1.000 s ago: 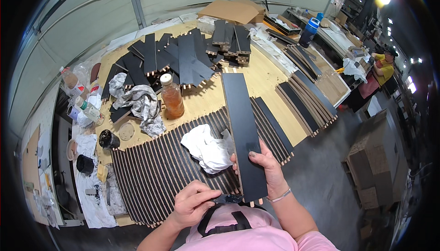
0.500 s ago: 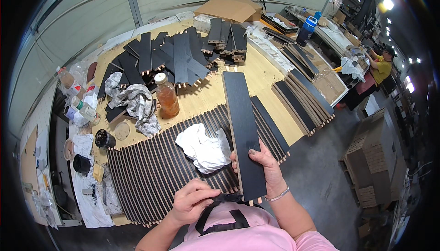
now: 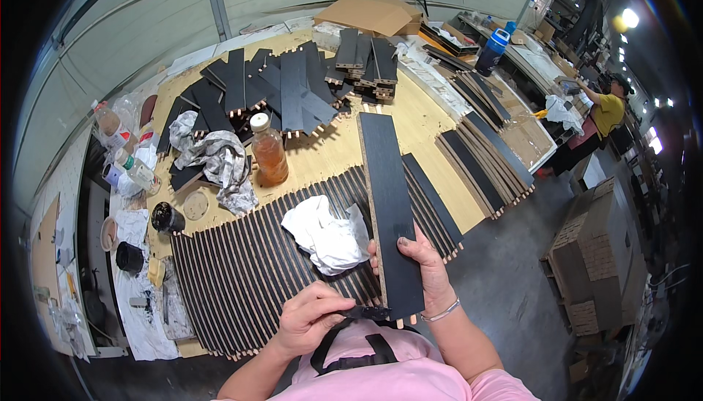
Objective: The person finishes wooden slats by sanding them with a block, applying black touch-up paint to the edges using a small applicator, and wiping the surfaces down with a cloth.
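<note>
My right hand [image 3: 428, 273] grips a long black board [image 3: 388, 188] near its lower end, thumb on the face and fingers round the edge. Pale wooden dowels stick out of both ends. In my left hand [image 3: 309, 317] a small black flat tool [image 3: 366, 312] is pinched between thumb and fingers. Its blade meets the board's lower left corner; its exact kind is unclear. Beneath the board, a crumpled white cloth [image 3: 326, 234] lies on a long row of black boards [image 3: 227, 284] standing on edge, side by side, with their dowel ends outward.
Loose black boards [image 3: 293, 82] are heaped at the back of the table [image 3: 333, 153]. An amber liquid bottle [image 3: 269, 153], a stained rag [image 3: 223, 163] and a black pot [image 3: 167, 219] stand left. More boards [image 3: 483, 163] lie right. A co-worker [image 3: 609, 112] is far right, beyond stacked cartons [image 3: 597, 254].
My left hand and the flat tool have shifted up very slightly along the board's lower left corner. The board and my right hand are almost unmoved.
</note>
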The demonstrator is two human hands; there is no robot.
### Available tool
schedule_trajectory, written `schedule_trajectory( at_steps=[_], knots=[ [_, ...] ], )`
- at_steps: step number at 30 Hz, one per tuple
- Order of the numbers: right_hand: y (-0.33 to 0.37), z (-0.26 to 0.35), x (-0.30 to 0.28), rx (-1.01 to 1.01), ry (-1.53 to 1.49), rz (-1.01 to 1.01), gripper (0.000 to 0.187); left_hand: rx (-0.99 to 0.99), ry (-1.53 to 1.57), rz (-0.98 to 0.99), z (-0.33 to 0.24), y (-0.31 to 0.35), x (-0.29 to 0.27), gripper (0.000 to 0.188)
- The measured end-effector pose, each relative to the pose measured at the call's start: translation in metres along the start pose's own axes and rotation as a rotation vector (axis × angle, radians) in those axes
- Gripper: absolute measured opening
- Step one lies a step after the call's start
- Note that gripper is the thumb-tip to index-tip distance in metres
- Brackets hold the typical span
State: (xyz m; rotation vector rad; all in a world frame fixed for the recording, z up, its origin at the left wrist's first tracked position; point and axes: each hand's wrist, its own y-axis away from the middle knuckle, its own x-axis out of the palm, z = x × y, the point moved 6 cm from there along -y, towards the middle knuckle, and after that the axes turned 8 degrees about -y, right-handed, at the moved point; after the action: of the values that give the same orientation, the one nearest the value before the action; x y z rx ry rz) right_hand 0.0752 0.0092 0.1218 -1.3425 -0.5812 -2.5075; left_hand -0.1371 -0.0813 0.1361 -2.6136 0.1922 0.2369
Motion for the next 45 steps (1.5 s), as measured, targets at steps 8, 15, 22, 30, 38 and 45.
schedule_trajectory(
  at_steps=[8,15,22,30,38,45],
  knots=[
    [0.004,-0.001,0.008,0.001,0.045,0.001,0.055,-0.01,-0.029,-0.001,0.001,0.004,-0.004,0.027],
    [0.008,-0.001,0.009,0.001,0.079,-0.022,0.061,0.042,-0.085,0.01,-0.008,0.001,-0.011,0.029],
    [0.011,-0.002,0.011,-0.008,0.1,-0.021,0.055,0.056,-0.16,0.021,-0.012,0.0,-0.015,0.035],
    [0.016,-0.003,0.011,-0.009,0.101,-0.018,0.054,0.052,-0.15,0.023,-0.013,0.005,-0.014,0.035],
    [0.018,-0.004,0.01,-0.014,0.092,-0.024,0.056,-0.051,-0.072,0.062,-0.004,0.011,-0.011,0.03],
    [0.017,-0.003,0.007,-0.023,0.146,-0.059,0.054,-0.078,-0.024,0.122,0.001,0.015,-0.006,0.028]
  ],
)
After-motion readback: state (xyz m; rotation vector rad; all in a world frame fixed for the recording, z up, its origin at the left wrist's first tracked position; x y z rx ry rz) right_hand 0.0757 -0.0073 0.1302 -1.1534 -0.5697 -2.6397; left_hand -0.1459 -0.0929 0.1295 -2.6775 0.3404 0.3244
